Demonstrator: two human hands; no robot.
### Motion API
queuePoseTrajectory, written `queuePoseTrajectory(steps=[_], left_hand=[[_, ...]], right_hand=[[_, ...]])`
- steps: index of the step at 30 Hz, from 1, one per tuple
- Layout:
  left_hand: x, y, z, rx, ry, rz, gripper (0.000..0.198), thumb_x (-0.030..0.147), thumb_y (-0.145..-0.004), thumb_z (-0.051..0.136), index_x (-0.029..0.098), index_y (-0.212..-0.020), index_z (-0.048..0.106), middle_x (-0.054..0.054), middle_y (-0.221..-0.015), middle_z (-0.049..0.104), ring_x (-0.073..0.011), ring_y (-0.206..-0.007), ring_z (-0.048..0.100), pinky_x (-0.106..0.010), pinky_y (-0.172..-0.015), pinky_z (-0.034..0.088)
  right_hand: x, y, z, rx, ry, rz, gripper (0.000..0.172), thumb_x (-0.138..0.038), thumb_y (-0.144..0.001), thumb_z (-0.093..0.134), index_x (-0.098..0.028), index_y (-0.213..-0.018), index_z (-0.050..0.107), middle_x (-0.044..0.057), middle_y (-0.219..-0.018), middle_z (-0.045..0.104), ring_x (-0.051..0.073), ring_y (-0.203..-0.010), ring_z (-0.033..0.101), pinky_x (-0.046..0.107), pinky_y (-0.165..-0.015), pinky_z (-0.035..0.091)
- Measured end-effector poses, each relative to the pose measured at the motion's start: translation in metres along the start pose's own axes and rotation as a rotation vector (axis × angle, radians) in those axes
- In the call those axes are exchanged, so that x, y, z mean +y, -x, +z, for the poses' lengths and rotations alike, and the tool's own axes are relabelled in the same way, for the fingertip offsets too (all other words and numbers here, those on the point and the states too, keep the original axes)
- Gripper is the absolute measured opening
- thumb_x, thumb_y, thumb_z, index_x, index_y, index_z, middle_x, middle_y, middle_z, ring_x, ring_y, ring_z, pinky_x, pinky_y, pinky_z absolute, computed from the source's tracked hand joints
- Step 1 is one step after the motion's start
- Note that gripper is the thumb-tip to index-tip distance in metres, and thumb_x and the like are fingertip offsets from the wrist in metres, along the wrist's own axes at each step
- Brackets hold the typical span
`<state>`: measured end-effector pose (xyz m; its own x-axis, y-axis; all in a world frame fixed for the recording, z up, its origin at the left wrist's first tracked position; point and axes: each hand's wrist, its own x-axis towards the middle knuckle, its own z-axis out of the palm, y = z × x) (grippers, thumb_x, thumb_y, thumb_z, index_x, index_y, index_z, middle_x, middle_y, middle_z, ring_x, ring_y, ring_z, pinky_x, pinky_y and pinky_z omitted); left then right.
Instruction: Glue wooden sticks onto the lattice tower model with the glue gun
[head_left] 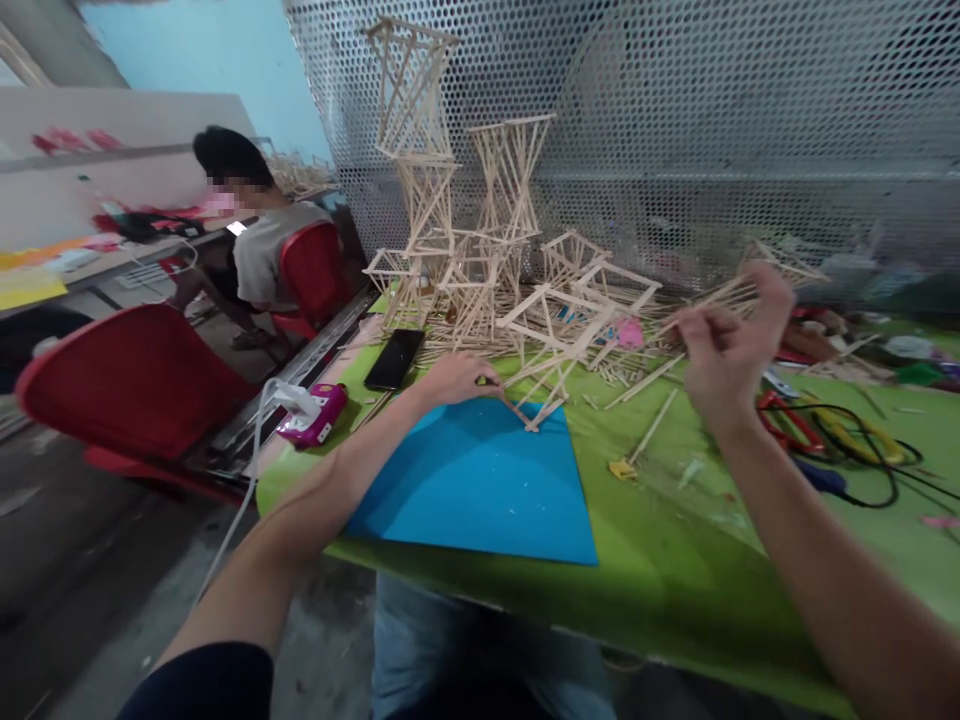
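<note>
My left hand [459,380] rests at the far edge of a blue sheet [480,480], fingers closed on the end of a small joined stick piece [534,412] lying there. My right hand [731,350] is raised above the green table [675,560], its fingers pinched around a bundle of thin wooden sticks [742,290] that fans out to the right. Loose sticks [651,428] lie between the two hands.
Tall stick-frame towers [450,180] and smaller frames [570,300] crowd the table's back by a perforated metal screen. A black phone [394,358], a pink glue gun [315,415], red-handled tools with black cable [832,440] lie around. Another person [262,240] sits at left; red chair [135,385] nearby.
</note>
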<state>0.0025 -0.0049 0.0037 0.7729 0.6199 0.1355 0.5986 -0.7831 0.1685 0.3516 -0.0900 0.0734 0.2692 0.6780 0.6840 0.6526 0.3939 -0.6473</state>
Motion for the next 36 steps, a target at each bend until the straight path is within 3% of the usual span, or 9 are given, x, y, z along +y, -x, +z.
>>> queuePoseTrajectory(steps=[2,5,9,13,18,25,30,36], left_hand=[[-0.003,-0.001,0.002,-0.004,0.011,-0.004,0.038,0.055,-0.105,0.060,0.028,-0.115,0.084,-0.005,-0.121,0.081,-0.0207,-0.103,0.072,-0.025,-0.079,0.046],[-0.007,-0.001,0.000,0.002,0.033,0.025,0.036,0.054,-0.103,0.063,0.026,-0.112,0.085,-0.005,-0.115,0.082,-0.0217,-0.103,0.073,-0.027,-0.083,0.049],[-0.010,0.003,-0.014,0.110,0.091,0.116,0.042,0.057,-0.102,0.063,0.023,-0.115,0.084,-0.008,-0.114,0.082,-0.0199,-0.096,0.074,-0.031,-0.091,0.054],[-0.003,0.008,-0.025,0.208,0.164,0.188,0.045,0.058,-0.101,0.064,0.020,-0.120,0.081,-0.010,-0.121,0.080,-0.0226,-0.109,0.075,-0.037,-0.106,0.054],[0.005,0.006,-0.022,0.091,0.102,0.170,0.047,0.057,-0.103,0.062,0.021,-0.129,0.076,-0.010,-0.135,0.076,-0.0277,-0.129,0.069,-0.045,-0.120,0.047],[0.002,0.000,-0.008,0.019,0.179,0.203,0.037,0.045,-0.109,0.055,0.021,-0.124,0.079,-0.010,-0.128,0.079,-0.0235,-0.111,0.076,-0.035,-0.098,0.055],[0.002,-0.001,-0.004,0.036,0.237,0.173,0.037,0.045,-0.109,0.056,0.023,-0.123,0.081,-0.008,-0.121,0.082,-0.0214,-0.104,0.077,-0.032,-0.093,0.055],[0.006,-0.002,-0.006,-0.009,0.321,0.185,0.034,0.043,-0.110,0.054,0.022,-0.119,0.079,-0.006,-0.119,0.082,-0.0197,-0.103,0.076,-0.027,-0.088,0.053]], right_hand=[[-0.005,0.012,0.016,-0.009,-0.095,-0.033,0.043,-0.044,-0.103,0.066,-0.029,-0.142,0.058,0.013,-0.119,0.080,0.021,-0.080,0.074,0.037,-0.068,0.058],[-0.006,0.021,0.035,0.081,-0.233,-0.097,0.054,-0.045,-0.101,0.068,-0.034,-0.150,0.047,0.007,-0.105,0.081,0.022,-0.073,0.073,0.038,-0.063,0.059],[-0.008,0.035,0.054,0.203,-0.320,-0.121,0.057,-0.047,-0.101,0.066,-0.038,-0.152,0.042,0.003,-0.093,0.077,0.022,-0.067,0.070,0.041,-0.059,0.059],[-0.010,0.053,0.057,0.139,-0.333,-0.097,0.054,-0.050,-0.102,0.066,-0.042,-0.150,0.044,0.002,-0.091,0.076,0.023,-0.067,0.069,0.042,-0.059,0.060],[-0.007,0.061,0.049,0.103,-0.341,-0.062,0.054,-0.050,-0.102,0.067,-0.040,-0.150,0.045,0.003,-0.092,0.077,0.023,-0.067,0.069,0.042,-0.061,0.061],[-0.015,0.066,0.051,0.080,-0.365,-0.073,0.059,-0.050,-0.100,0.070,-0.038,-0.151,0.042,0.003,-0.092,0.079,0.026,-0.073,0.075,0.044,-0.063,0.064],[-0.019,0.071,0.056,0.076,-0.411,-0.036,0.047,-0.052,-0.099,0.071,-0.038,-0.136,0.046,-0.001,-0.088,0.077,0.023,-0.066,0.075,0.042,-0.056,0.063],[-0.023,0.072,0.063,0.088,-0.459,-0.018,0.047,-0.053,-0.098,0.074,-0.036,-0.129,0.043,-0.005,-0.078,0.070,0.022,-0.065,0.077,0.038,-0.055,0.063]])
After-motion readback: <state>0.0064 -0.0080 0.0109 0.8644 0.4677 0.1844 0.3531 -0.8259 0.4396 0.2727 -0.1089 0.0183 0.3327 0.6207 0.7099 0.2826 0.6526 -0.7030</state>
